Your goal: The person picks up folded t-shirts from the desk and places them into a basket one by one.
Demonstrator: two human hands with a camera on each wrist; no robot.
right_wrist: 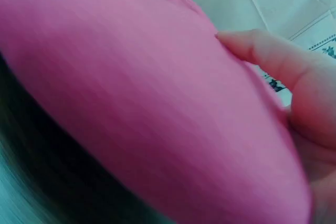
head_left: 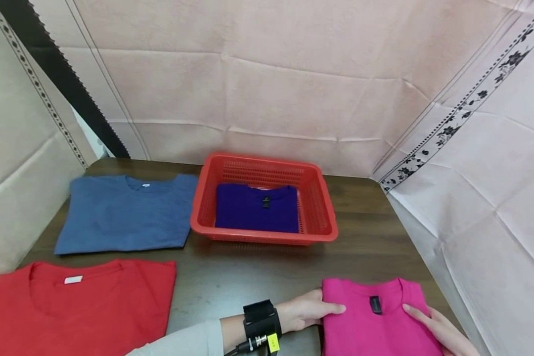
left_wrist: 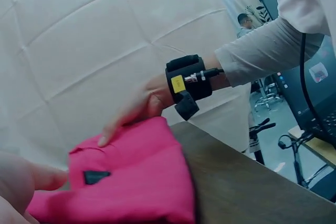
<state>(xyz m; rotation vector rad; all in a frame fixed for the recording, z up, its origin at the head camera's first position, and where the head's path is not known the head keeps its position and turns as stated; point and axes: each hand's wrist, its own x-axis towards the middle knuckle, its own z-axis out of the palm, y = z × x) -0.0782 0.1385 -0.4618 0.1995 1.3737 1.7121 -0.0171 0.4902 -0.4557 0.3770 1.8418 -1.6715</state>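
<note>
A folded bright pink T-shirt (head_left: 369, 321) with a black neck label is at the table's front right, held between both hands. My left hand (head_left: 306, 310) grips its left edge, thumb on top and fingers beneath. On the opposite edge my right hand (head_left: 445, 332) pinches the shirt, its thumb lying near the collar. In the right wrist view the pink cloth (right_wrist: 157, 93) fills most of the picture, with the right thumb (right_wrist: 262, 51) on its edge. The left wrist view shows the shirt (left_wrist: 142, 166) between the two hands, its underside hidden.
A red plastic basket (head_left: 267, 236) stands at the back middle with a folded purple T-shirt (head_left: 255, 210) inside. Left of it lies a folded blue T-shirt (head_left: 124, 217). A folded red T-shirt (head_left: 89, 306) lies at the front left. Pale cloth walls (head_left: 271, 89) surround the wooden table (head_left: 231, 277).
</note>
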